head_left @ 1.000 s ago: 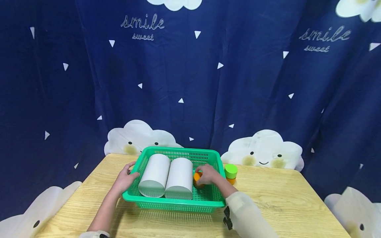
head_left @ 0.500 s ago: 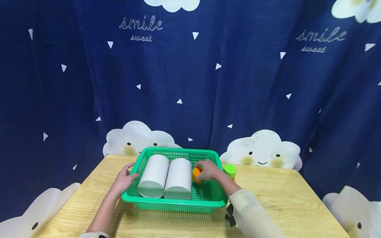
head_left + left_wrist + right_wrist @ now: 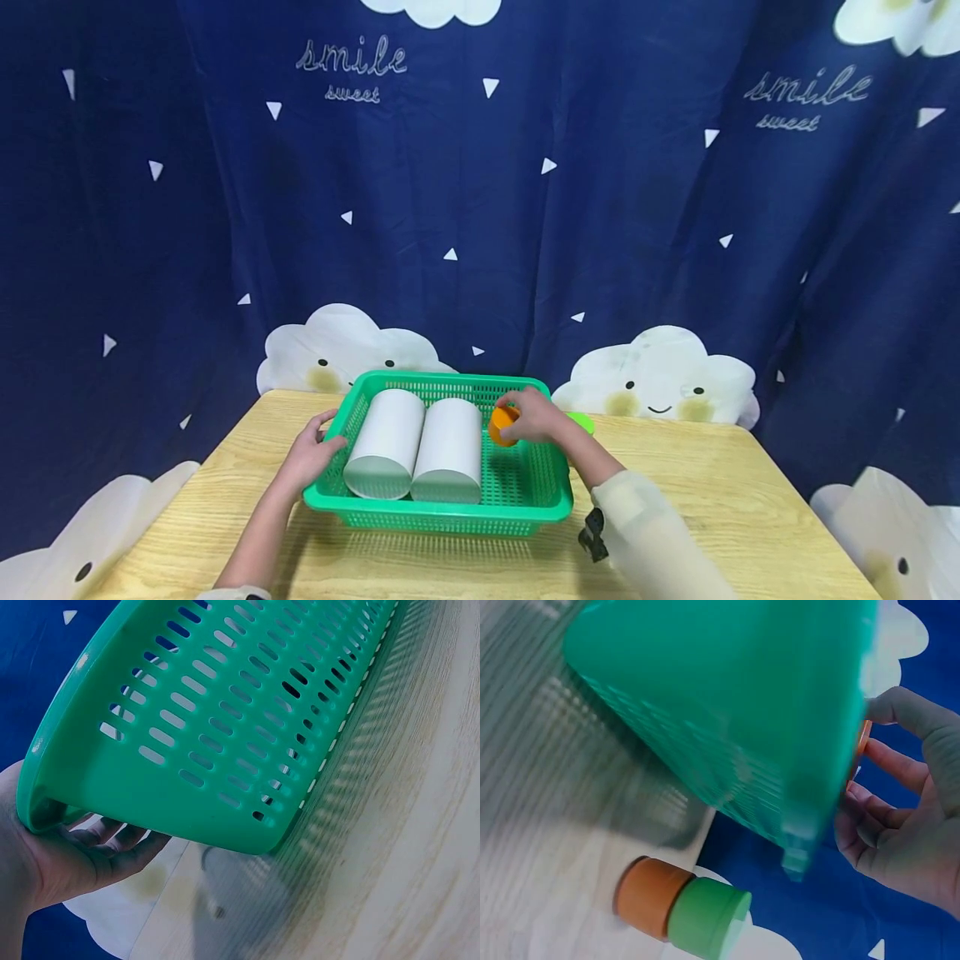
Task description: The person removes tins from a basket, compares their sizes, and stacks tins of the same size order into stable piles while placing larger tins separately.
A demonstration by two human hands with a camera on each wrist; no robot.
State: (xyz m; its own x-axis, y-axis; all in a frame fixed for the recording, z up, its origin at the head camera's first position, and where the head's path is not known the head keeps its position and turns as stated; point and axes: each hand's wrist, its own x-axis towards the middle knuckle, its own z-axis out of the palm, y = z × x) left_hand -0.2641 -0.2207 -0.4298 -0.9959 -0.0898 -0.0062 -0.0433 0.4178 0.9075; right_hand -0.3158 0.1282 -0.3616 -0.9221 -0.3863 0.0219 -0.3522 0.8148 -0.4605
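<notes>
Our right fingers [image 3: 900, 766] pinch the orange cylinder [image 3: 500, 427]; our left hand [image 3: 306, 458] grips the basket [image 3: 517, 510]. If our pinch slips, the cylinder may drop inside.

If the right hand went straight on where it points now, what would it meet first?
Probably the nearer white cylinder in the green basket, though the right hand, pinching the orange piece, may be high enough to pass over; depth is unclear.

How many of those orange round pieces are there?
2. One orange piece is in the right hand; the other orange piece stands on the table beside the green basket, under a green piece. Others could be hidden in the basket.
</notes>
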